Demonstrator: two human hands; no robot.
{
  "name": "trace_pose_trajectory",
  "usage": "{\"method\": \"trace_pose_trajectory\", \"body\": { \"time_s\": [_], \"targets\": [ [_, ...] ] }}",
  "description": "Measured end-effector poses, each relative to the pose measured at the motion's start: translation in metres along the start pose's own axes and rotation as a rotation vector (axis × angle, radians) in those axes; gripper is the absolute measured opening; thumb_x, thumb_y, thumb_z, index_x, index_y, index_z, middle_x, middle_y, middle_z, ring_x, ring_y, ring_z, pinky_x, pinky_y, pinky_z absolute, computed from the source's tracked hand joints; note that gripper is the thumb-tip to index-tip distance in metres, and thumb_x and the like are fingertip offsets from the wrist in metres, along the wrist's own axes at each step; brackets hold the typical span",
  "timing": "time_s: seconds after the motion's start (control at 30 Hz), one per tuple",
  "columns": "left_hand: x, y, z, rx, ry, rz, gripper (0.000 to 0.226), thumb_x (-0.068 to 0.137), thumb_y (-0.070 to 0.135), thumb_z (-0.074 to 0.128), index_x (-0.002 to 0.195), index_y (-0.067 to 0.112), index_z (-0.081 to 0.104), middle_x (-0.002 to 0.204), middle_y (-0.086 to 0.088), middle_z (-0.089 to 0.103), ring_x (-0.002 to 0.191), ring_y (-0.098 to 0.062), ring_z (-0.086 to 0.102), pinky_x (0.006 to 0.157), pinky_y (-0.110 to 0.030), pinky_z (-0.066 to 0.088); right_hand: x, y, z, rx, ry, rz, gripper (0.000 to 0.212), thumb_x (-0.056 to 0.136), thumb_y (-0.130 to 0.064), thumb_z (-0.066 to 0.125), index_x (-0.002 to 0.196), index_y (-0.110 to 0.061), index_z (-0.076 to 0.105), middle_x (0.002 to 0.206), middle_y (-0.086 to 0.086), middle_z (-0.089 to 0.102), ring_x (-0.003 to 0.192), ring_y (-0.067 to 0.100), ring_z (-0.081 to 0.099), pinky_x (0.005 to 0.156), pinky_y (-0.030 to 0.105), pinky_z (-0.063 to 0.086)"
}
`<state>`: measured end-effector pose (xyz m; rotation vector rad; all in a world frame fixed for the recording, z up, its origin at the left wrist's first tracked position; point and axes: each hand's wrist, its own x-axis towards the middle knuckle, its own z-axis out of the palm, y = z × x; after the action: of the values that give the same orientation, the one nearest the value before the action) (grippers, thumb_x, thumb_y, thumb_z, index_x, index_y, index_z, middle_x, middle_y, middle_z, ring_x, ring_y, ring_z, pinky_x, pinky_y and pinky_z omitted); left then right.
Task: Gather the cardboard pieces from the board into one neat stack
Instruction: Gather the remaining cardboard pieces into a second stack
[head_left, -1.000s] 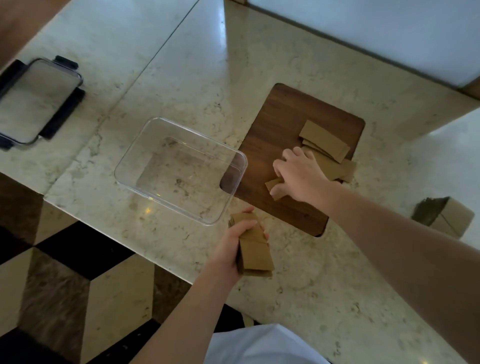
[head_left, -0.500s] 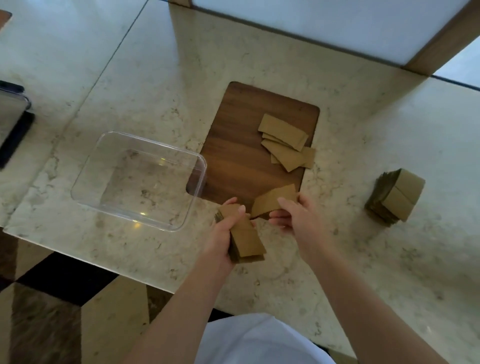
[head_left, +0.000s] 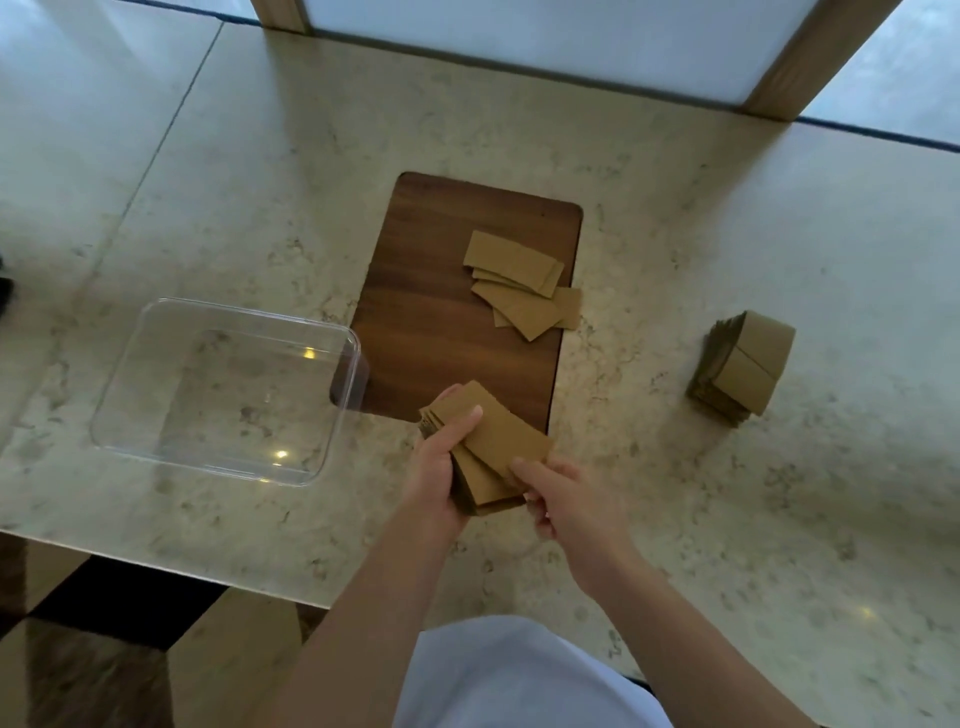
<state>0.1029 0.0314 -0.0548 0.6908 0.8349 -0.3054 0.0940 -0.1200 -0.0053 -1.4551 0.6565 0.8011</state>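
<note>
2 forearms, bare of any sleeve from the wrists to the bottom edge of the view, slim and smooth, ending in a left hand (head_left: 439, 467) and a right hand (head_left: 563, 501) with slender fingers and short, plain nails, clearest on the left thumb. Low between the 2 arms, a white garment (head_left: 519, 675) over the torso: plain, unpatterned cloth, faintly bluish in the dim light, rounded along its upper outline, with 1 soft shaded fold running down its right side.
</note>
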Motion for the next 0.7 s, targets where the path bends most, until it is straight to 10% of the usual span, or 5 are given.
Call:
{"method": "trace_pose_trajectory", "body": {
  "time_s": [0.2,0.47,0.7],
  "targets": [
    [-0.005,0.001,-0.003,0.025,-0.140,0.010,0.050,0.074,0.012,0.069,0.120,0.033,0.072,0.109,-0.017,0.065,0.074,-0.029,0.075,0.061,-0.045,0.060,-0.004,-0.015,-0.008,-0.191,-0.056,-0.014,0.028,0.088,-0.038,0.078,0.077,-0.018,0.061,0.060,-0.006,0.053,0.049,0.007,0.046,0.047,0.021,0.035],
    [-0.012,-0.001,0.010,0.142,-0.197,-0.031,0.047,0.077,0.014,0.076,0.120,0.031,0.073,0.111,-0.022,0.069,0.083,-0.033,0.077,0.065,-0.043,0.061,0.005,-0.033,0.000,-0.413,0.016,-0.083,0.041,0.088,-0.050,0.075,0.092,-0.011,0.064,0.094,0.009,0.072,0.080,0.018,0.065,0.068,0.032,0.050],
    [-0.013,0.000,0.008,0.145,-0.149,-0.040,0.039,0.079,0.022,0.080,0.116,0.033,0.076,0.110,-0.017,0.078,0.090,-0.033,0.077,0.070,-0.043,0.062,0.008,-0.037,-0.002,-0.384,0.021,-0.032,0.046,0.102,-0.050,0.054,0.095,-0.006,0.067,0.083,0.008,0.061,0.071,0.018,0.056,0.062,0.032,0.043]
  ]
}}
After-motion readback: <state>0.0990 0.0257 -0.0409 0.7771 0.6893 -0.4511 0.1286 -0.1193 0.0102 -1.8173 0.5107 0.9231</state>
